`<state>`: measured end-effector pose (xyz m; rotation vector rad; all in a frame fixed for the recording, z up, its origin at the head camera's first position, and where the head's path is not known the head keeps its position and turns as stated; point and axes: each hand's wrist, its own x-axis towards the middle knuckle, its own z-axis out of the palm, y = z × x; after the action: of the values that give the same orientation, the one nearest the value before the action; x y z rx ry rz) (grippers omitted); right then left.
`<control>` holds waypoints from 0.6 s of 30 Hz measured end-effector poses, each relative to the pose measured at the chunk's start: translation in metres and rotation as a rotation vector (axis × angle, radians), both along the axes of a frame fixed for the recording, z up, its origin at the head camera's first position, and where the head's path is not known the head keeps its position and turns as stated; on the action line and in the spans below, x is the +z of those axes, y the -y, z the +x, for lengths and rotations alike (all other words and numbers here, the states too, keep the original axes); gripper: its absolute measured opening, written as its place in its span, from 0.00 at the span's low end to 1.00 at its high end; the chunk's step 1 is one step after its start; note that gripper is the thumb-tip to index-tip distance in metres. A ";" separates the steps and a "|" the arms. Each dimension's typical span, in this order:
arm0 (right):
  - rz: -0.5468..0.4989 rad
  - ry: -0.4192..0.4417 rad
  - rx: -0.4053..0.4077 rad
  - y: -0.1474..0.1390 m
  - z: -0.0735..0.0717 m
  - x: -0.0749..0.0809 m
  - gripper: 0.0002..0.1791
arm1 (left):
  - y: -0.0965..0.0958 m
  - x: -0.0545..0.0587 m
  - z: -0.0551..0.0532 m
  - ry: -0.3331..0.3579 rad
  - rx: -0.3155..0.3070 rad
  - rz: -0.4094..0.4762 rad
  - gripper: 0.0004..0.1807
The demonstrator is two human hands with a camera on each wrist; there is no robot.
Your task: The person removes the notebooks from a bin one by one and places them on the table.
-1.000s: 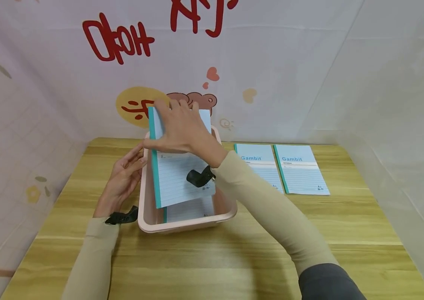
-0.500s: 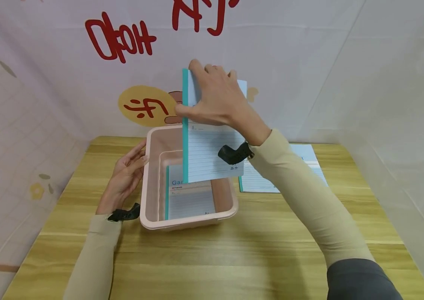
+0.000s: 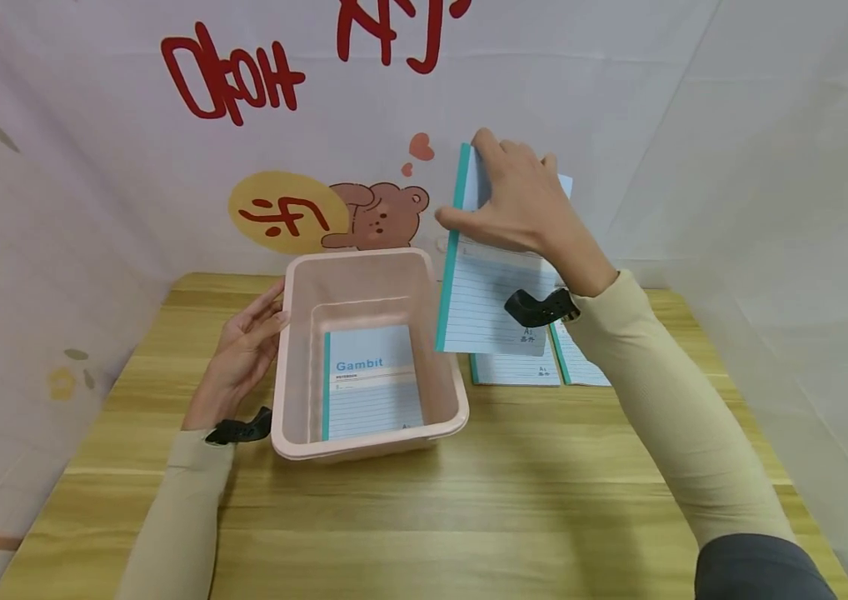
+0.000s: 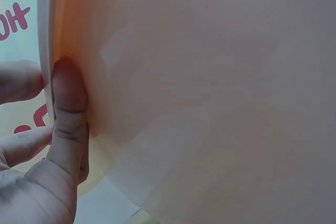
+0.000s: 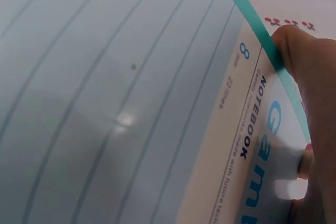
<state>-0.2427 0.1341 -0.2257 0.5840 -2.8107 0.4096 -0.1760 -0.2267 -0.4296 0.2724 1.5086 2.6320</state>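
Your right hand [image 3: 517,204] grips a blue notebook [image 3: 480,304] aloft, right of the pink bin [image 3: 296,350]; your left hand [image 3: 244,354], fingers straight, apparently presses its wall. Around you: a wooden table [image 3: 469,517] and pale curtain walls [image 3: 769,167].

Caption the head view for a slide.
Right hand holds a notebook upright above the table while left hand rests against a pink bin.

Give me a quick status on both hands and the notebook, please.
Right hand grips notebook, lifted above two notebooks on table. Left hand flat against pink bin; one notebook inside. Nothing in the way.
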 end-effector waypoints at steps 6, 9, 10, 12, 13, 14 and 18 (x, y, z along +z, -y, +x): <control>0.004 0.028 -0.021 -0.029 0.002 -0.018 0.40 | 0.001 0.002 -0.001 0.004 0.001 -0.001 0.39; 0.010 0.047 -0.023 -0.040 0.003 -0.036 0.40 | 0.000 0.001 -0.002 0.006 0.003 -0.010 0.39; 0.010 0.058 -0.024 -0.042 0.004 -0.042 0.40 | 0.000 0.001 -0.002 0.007 0.005 -0.017 0.39; 0.019 0.077 -0.023 -0.045 0.005 -0.056 0.40 | 0.000 0.001 -0.001 0.008 0.008 -0.024 0.39; 0.024 0.086 -0.022 -0.046 0.006 -0.063 0.40 | 0.000 0.002 0.000 0.008 0.013 -0.032 0.39; 0.032 0.095 -0.021 -0.046 0.007 -0.070 0.40 | 0.000 0.002 0.000 0.008 0.014 -0.032 0.39; 0.061 0.127 -0.020 -0.048 0.013 -0.094 0.41 | 0.000 0.003 0.001 0.010 0.016 -0.032 0.39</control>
<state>-0.2299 0.1824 -0.3197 0.5607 -2.9572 0.3701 -0.1755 -0.2265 -0.4268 0.2451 1.5544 2.6152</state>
